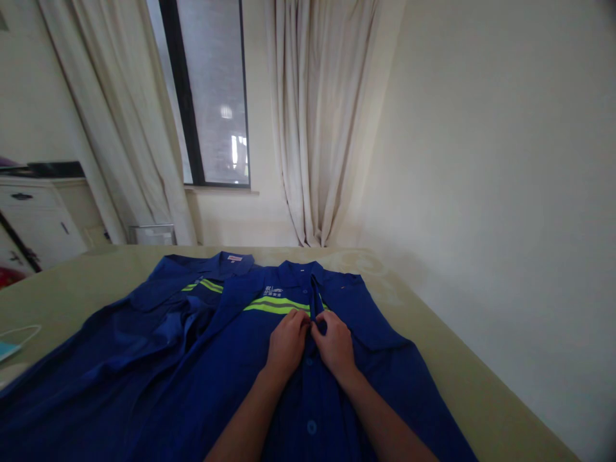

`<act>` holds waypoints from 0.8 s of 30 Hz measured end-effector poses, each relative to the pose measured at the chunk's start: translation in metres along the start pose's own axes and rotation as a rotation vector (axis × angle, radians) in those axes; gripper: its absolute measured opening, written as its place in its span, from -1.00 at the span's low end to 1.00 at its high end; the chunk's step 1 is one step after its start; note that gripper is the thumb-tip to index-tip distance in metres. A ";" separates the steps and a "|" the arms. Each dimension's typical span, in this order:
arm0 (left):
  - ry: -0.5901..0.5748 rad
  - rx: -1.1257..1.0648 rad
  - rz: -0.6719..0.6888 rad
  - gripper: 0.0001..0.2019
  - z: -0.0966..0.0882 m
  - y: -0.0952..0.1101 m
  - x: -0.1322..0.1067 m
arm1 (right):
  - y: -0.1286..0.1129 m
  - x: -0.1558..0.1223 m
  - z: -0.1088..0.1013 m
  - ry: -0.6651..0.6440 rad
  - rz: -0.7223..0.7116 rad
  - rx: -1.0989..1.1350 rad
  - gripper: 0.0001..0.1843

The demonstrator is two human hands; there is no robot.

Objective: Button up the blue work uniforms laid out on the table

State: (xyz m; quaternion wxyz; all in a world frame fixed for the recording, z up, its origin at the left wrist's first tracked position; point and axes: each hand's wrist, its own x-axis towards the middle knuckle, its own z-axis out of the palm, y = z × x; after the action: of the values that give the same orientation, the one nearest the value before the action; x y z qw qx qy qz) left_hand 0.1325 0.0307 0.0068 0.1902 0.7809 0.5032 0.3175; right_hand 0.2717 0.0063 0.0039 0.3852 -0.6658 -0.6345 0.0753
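A blue work shirt (231, 359) with a bright yellow-green stripe and a white logo on the chest lies spread face up, collar away from me. My left hand (287, 340) pinches the edge of its front placket just below the stripe. Close beside it, my right hand (333, 340) is also closed on the placket, fingertips nearly meeting the left ones. Lower on the placket, buttons (309, 362) show. What exactly sits between the fingertips is hidden. Above the hands, the front edges part slightly toward the collar.
A second blue shirt (144, 333), also striped, lies rumpled on the left, partly under the first. Both rest on a pale green table (110, 269). A face mask (12, 343) lies at the left edge. Curtains (317, 128), a window and a white cabinet (38, 205) stand beyond; a wall (505, 192) borders the right.
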 end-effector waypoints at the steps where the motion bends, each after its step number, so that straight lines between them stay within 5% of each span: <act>1: 0.004 0.005 0.009 -0.85 0.000 0.000 0.000 | 0.000 0.000 0.000 -0.003 -0.007 0.014 -0.91; 11: 0.040 -0.019 0.022 -0.84 0.003 -0.004 0.001 | 0.006 0.003 0.002 -0.031 -0.066 0.168 -0.85; 16: 0.053 -0.046 0.034 -0.84 0.007 -0.009 0.002 | 0.009 0.006 0.001 -0.043 -0.082 0.210 -0.60; 24: 0.053 -0.125 0.071 -0.78 0.014 -0.019 0.007 | 0.014 0.008 0.006 -0.061 -0.061 0.259 -0.80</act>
State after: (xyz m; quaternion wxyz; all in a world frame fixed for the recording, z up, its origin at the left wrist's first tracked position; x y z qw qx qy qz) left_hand 0.1314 0.0456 -0.0129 0.2138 0.7762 0.4591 0.3756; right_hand 0.2809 0.0170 -0.0056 0.4505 -0.5884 -0.6508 0.1653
